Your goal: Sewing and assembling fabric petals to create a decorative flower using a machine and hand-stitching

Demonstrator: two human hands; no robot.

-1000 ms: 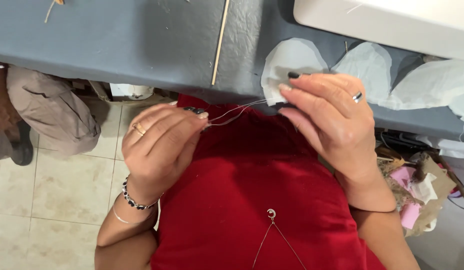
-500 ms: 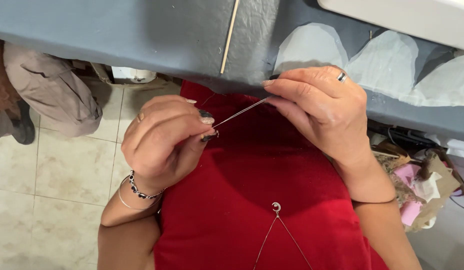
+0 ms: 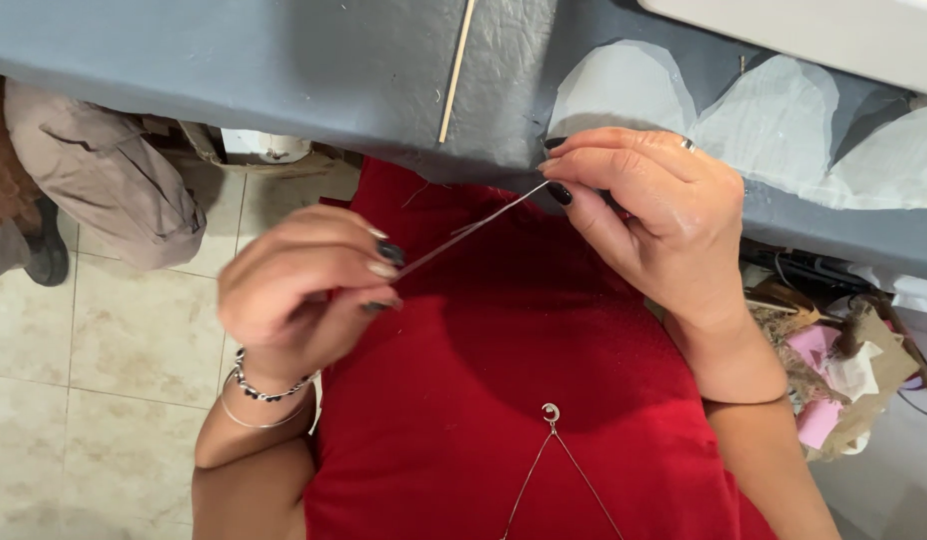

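Two hands work one thread (image 3: 472,228), a single pale strand drawn taut on a slant in front of the red top (image 3: 504,400). The left hand (image 3: 304,290) pinches its lower left end between thumb and fingertips, the other fingers curled in; the right hand (image 3: 654,220) pinches the upper right end at the near edge of the grey table (image 3: 284,70). One thin wooden stick (image 3: 456,70) lies on the table, and three pale rounded cloth pieces (image 3: 624,95) lie side by side at its right. Two bracelets (image 3: 264,395) circle the left wrist, one ring (image 3: 689,145) sits on the right hand. Since half a second ago the left hand has dropped lower and leftward, so the strand between the hands is longer and steeper. The thread is fine, whitish and straight; near its middle a short loose end seems to branch off, though it is too thin to tell.
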